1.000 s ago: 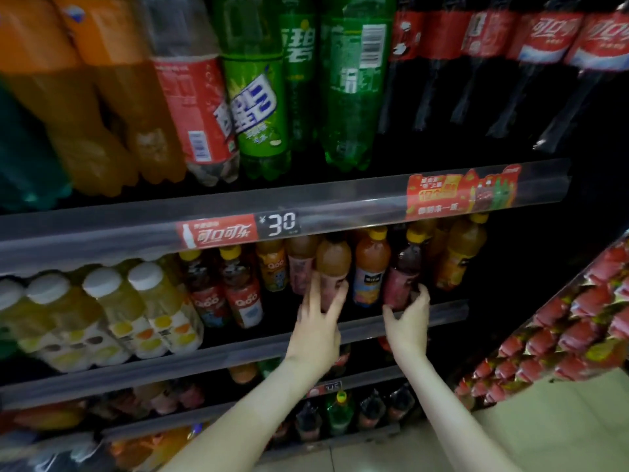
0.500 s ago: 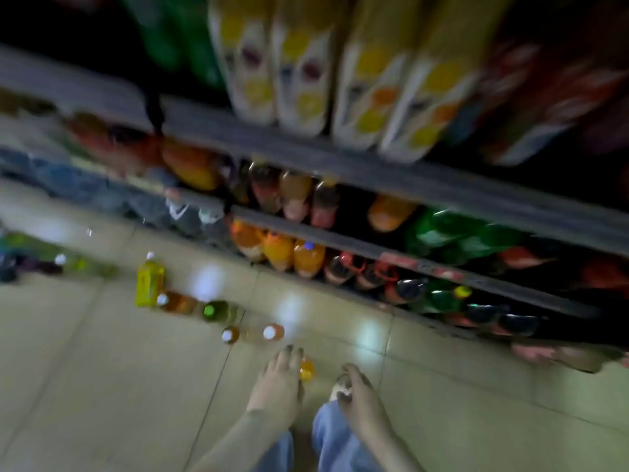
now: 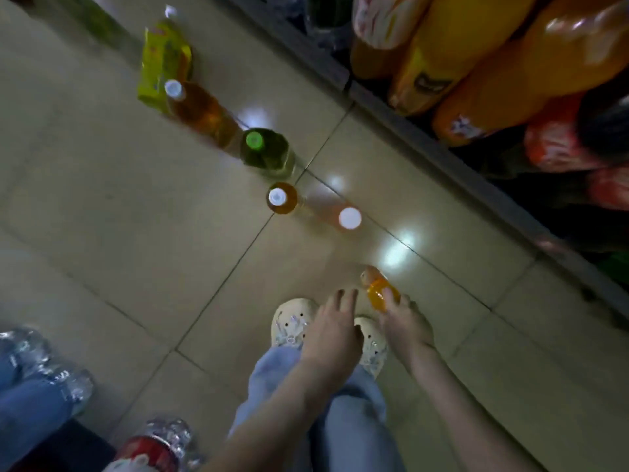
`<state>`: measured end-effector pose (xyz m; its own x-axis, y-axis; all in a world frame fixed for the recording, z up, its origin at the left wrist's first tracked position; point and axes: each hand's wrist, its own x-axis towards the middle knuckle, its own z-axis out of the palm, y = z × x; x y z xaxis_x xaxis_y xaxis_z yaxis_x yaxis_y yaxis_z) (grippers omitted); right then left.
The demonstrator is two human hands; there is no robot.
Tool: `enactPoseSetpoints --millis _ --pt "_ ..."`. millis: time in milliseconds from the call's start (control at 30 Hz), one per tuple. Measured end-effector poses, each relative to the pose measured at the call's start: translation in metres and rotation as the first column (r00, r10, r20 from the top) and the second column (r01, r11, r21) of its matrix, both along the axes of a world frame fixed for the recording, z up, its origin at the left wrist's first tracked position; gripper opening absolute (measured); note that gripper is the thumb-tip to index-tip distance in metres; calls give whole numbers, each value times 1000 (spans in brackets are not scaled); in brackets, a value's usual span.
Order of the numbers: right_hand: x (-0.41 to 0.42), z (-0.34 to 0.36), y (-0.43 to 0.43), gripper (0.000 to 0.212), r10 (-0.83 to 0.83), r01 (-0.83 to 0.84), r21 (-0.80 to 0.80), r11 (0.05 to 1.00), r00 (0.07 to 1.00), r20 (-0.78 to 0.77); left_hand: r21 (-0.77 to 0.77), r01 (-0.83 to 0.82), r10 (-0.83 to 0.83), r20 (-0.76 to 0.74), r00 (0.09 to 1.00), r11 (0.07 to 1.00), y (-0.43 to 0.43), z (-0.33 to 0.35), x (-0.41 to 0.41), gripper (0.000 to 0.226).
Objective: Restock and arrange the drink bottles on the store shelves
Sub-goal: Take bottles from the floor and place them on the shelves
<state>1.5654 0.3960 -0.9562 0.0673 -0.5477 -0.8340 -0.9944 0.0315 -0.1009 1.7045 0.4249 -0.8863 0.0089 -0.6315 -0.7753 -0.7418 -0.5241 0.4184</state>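
A small orange drink bottle (image 3: 377, 286) stands on the tiled floor just ahead of my feet. My right hand (image 3: 405, 327) reaches down to it, fingers wrapped round its lower side. My left hand (image 3: 335, 330) hovers beside it over my pale shoes (image 3: 291, 323), fingers loosely spread and holding nothing. Further out a row of bottles stands on the floor: a pale pink one with a white cap (image 3: 342, 217), an amber one with a white cap (image 3: 281, 198), a green-capped one (image 3: 264, 149), a larger amber one (image 3: 204, 112) and a yellow one (image 3: 165, 64).
The bottom shelf edge (image 3: 429, 134) runs diagonally along the right, with big orange soda bottles (image 3: 483, 59) behind it. Shrink-wrapped water bottles (image 3: 41, 362) and a red-labelled bottle (image 3: 153, 447) lie at the lower left.
My view has dropped from the shelves to the floor. Both hands left the shelf bottles and came down; my right hand now holds the small orange bottle.
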Motion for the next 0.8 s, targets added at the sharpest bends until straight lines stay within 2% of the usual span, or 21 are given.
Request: enactPoseSetpoints --millis 67,133,233,333,400,467,633,700,800 --pt "-1 -6 3 49 88 -84 -95 992 996 30 18 -17 17 -4 1000 1000 6 -16 2 63" --pt "-2 8 -1 41 109 -105 -94 990 994 31 43 -25 25 -13 1000 999 13 -16 5 63" --pt "-1 66 -12 26 10 9 -161 987 993 118 41 -15 17 -49 999 999 19 16 13 65" --pt "7 169 -20 20 -85 147 -199 969 952 294 -31 47 -50 -111 993 998 10 80 21 74" --pt "9 243 -25 23 -221 317 -148 937 864 452 -95 130 -143 -145 979 987 -5 135 28 80" --pt "11 316 -35 22 -320 471 -104 876 729 605 -177 136 -169 -185 968 975 -25 196 35 81" --pt "24 478 -69 16 -377 670 -2 743 420 825 -283 134 -177 -134 975 950 -72 372 53 73" --pt "28 531 -81 22 -352 660 -10 751 415 839 -307 118 -170 -150 974 945 -81 433 55 63" --pt "26 593 -86 41 -264 610 -170 774 555 789 -348 94 -168 -189 967 933 -85 505 53 42"
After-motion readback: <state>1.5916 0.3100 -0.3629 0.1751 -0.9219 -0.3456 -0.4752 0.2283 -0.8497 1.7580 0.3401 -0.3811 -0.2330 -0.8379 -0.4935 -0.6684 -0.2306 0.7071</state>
